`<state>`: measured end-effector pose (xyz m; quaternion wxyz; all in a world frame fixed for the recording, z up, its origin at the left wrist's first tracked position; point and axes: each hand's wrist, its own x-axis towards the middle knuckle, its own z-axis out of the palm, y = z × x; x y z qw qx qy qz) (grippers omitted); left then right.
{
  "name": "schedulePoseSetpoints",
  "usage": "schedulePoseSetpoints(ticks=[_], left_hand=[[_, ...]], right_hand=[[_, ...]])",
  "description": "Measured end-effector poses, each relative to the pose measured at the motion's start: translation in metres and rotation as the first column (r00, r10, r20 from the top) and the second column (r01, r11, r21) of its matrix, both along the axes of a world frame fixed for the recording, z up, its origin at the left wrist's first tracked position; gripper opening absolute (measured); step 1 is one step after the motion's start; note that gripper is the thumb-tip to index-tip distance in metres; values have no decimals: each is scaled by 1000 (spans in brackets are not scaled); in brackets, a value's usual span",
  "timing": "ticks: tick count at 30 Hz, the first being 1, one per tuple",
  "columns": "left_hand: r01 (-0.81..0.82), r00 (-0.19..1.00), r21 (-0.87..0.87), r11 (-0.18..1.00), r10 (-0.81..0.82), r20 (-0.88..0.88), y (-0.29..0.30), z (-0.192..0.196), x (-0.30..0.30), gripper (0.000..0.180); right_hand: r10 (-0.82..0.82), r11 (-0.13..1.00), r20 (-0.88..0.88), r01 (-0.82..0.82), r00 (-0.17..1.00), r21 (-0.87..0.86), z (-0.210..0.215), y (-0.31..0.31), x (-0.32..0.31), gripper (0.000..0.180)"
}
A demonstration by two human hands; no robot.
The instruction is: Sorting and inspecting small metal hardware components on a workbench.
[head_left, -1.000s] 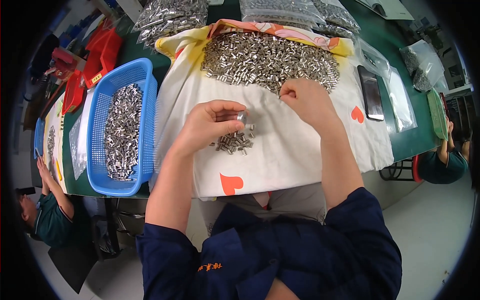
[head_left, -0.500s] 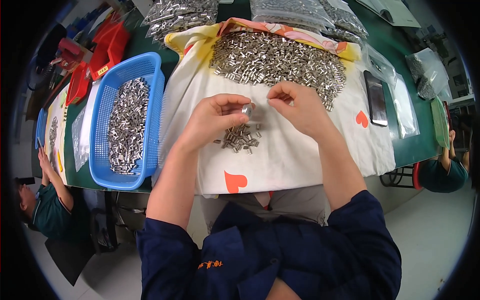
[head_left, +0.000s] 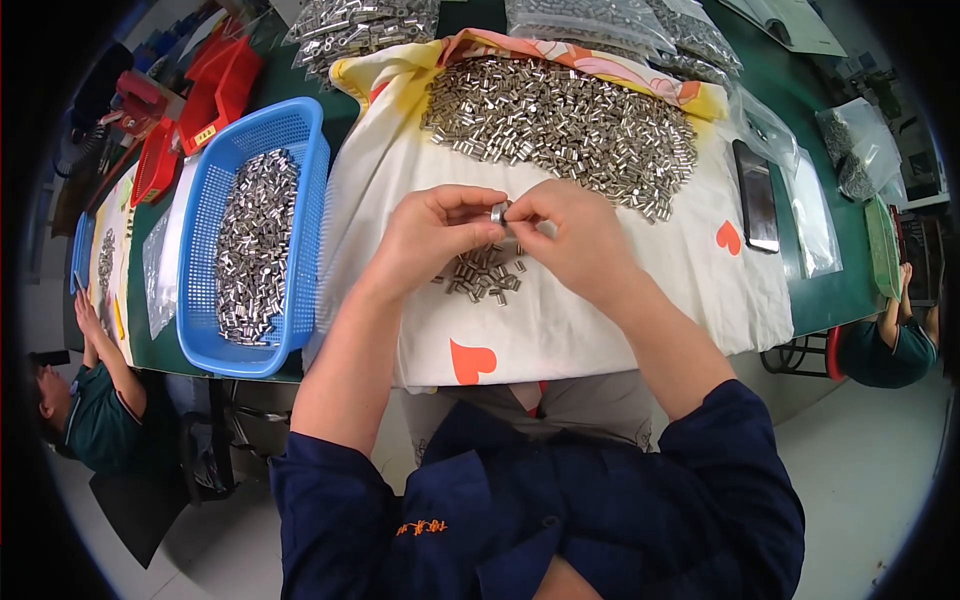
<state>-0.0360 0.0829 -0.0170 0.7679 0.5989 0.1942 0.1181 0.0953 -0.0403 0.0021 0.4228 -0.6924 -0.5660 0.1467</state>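
Observation:
My left hand (head_left: 428,232) pinches a short, round metal ring (head_left: 497,214) between thumb and fingers. From the other side my right hand (head_left: 572,238) meets it, thumb and forefinger closed at the ring's face. Whatever the right fingertips hold, if anything, is too small and covered to make out. Just below both hands lies a small pile of metal sleeves (head_left: 480,276) on a white cloth (head_left: 560,335) with red hearts. Beyond the hands a large heap of similar short, shiny metal sleeves (head_left: 560,125) spreads over the cloth.
A blue plastic basket (head_left: 310,215) with many metal pieces stands at left, red bins (head_left: 222,95) behind it. Bags of metal parts (head_left: 365,35) line the far side. A black phone (head_left: 755,195) lies at right. Co-workers sit at left (head_left: 105,405) and right (head_left: 885,350).
My right hand has moved left and now meets the ring in my left hand. The ring has turned so its edge shows more. The left hand has barely moved.

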Motion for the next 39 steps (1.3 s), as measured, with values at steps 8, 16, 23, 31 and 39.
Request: schedulePoseSetpoints(ticks=[8, 16, 23, 31, 39], left_hand=[[9, 999, 71, 997, -6, -48, -1, 8, 0, 31], [109, 989, 89, 990, -99, -111, -2, 7, -2, 29], [103, 991, 85, 991, -94, -97, -3, 6, -2, 28], [106, 990, 99, 989, -96, -100, -3, 6, -1, 28], [117, 988, 138, 983, -101, -117, -1, 5, 0, 29]], right_hand=[[18, 997, -247, -38, 969, -73, 10, -3, 11, 9], [-269, 951, 145, 286, 952, -117, 6, -6, 51, 11], [-187, 929, 520, 322, 834, -183, -9, -3, 47, 7], [-160, 979, 480, 202, 862, -36, -13, 0, 46, 8], [-131, 961, 510, 234, 850, -145, -16, 3, 46, 6]])
